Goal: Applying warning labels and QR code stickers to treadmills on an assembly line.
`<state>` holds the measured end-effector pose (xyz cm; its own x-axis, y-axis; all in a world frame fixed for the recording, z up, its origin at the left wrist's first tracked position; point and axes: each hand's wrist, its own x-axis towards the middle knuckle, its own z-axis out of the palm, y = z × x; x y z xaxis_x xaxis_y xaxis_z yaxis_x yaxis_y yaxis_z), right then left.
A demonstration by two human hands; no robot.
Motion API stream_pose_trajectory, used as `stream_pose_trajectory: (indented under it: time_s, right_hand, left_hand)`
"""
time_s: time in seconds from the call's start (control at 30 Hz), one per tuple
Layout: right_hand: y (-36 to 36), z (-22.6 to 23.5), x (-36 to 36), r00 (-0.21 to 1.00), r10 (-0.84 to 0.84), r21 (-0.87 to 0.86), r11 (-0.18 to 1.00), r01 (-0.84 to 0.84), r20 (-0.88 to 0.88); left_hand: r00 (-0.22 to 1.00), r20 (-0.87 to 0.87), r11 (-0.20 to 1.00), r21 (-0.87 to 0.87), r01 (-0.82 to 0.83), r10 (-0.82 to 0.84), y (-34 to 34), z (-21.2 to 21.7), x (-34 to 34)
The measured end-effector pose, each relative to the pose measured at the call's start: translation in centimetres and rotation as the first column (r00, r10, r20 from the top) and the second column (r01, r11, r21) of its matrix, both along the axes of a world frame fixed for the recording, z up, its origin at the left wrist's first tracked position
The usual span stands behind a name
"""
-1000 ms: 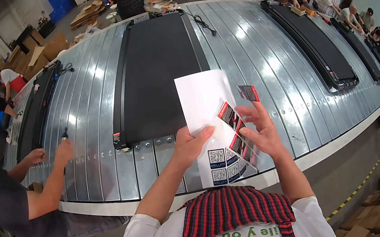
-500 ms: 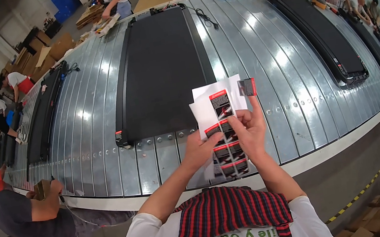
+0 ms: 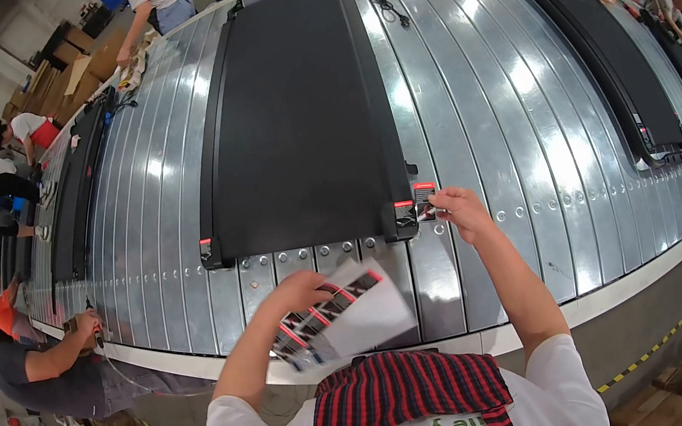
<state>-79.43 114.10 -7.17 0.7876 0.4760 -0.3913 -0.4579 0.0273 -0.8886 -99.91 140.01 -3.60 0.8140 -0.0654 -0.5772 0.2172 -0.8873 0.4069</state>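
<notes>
In front of me a black treadmill deck (image 3: pixel 290 122) lies lengthwise on the slatted metal conveyor. Red-and-black labels sit on both of its near corners, the left label (image 3: pixel 205 248) and the right label (image 3: pixel 404 215). My right hand (image 3: pixel 465 212) pinches a small red-and-black sticker (image 3: pixel 426 201) by its edge, just beside the right near corner. Whether this sticker touches the deck I cannot tell. My left hand (image 3: pixel 298 292) is closed on white sticker sheets (image 3: pixel 380 310) with rows of red-and-black labels, held tilted over the conveyor's near edge and slightly blurred.
A black power cord (image 3: pixel 383 3) lies by the deck's far right corner. Other decks stand on the conveyor (image 3: pixel 468 110), one to the right (image 3: pixel 606 69) and one to the left (image 3: pixel 84 184). A co-worker (image 3: pixel 31 355) with a tool is at my left; others work along the far side.
My hands have parted: the left drew the sheets down and left, while the right moved lower. The sticker that sat at my right fingertip is now pinched near the deck's corner.
</notes>
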Motion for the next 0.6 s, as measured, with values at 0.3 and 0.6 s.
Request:
stream_pose_trajectory:
  time_s: [0.3, 0.6]
  right_hand:
    - [5.5, -3.3, 5.5, 0.984, 0.115, -0.029, 0.992, -0.120, -0.133]
    - [5.9, -3.1, 5.6, 0.983, 0.097, -0.120, 0.986, -0.116, -0.153]
  left_hand:
    - [0.839, 0.500, 0.974, 0.173, 0.146, -0.214, -3.3, -2.7, 5.4]
    - [0.732, 0.632, 0.966, 0.148, 0.210, -0.255, -3.7, -2.9, 10.1]
